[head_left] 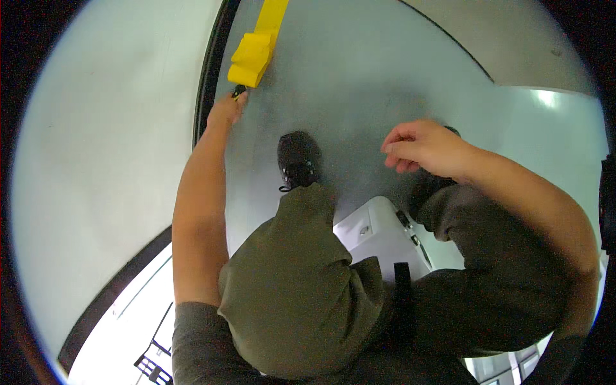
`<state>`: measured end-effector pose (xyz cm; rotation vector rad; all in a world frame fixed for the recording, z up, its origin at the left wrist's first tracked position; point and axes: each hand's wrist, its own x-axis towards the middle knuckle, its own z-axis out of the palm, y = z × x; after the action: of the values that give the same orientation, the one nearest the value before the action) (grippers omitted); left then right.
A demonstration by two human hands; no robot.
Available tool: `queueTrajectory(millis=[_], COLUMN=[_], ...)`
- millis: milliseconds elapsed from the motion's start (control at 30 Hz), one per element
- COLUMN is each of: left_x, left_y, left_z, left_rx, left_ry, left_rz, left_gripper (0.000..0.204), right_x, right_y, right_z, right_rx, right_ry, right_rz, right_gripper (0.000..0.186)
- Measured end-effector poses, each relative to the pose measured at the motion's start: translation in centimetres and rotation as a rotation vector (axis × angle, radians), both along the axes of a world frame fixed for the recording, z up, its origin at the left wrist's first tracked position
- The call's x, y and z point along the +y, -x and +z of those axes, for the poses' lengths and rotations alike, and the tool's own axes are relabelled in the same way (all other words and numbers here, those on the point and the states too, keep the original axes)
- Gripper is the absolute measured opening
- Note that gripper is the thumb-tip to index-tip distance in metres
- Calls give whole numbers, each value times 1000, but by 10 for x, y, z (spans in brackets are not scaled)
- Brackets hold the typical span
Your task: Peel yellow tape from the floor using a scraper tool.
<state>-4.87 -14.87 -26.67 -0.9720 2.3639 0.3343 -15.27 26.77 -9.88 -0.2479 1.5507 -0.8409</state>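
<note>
The fingers of my left hand (226,110) are curled closed around a small black-and-yellow tool (238,90), its end poking out past my knuckles; what kind it is, I can't tell. Just beyond those fingertips lies the yellow strip (251,56), its near end folded over in a loose flap and the rest running on away from me along the grey floor (359,70). Whether the tool touches the flap, I can't make out. My right hand (428,149) hangs well apart from it, fingers half curled, and I see nothing in them. To the left of my left fingers runs a black edging (208,70) with a white panel (122,115) past it; nearer me than those fingers, and to their right, is my shoe (299,154). I judge the strip light, thin and limp — apt to crease or stick to itself if it has a tacky side. The raised flap looks the best hold, pinched flat near its edge; the tool seems light and stiff, best gripped by its body.
</note>
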Motion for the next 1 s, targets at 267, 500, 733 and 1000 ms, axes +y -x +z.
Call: queueTrajectory(millis=[267, 500, 733, 1000], left_x=[-8, -36, 18, 8], left_y=[-61, -89, 39, -53], left_z=[-24, -21, 14, -17], left_rx=[72, 29, -298, 92], left_ry=[37, 45, -81, 51], left_rz=[-65, -136, 59, -118], left_gripper=[64, 63, 63, 66], right_x=[6, 8, -4, 6], right_y=[7, 8, 0, 10], right_z=[3, -3, 6, 3], right_rx=[-19, -35, -52, -13], right_ry=[34, 8, 39, 27], right_rz=[-61, -18, 13, -87], right_gripper=[28, 27, 29, 28])
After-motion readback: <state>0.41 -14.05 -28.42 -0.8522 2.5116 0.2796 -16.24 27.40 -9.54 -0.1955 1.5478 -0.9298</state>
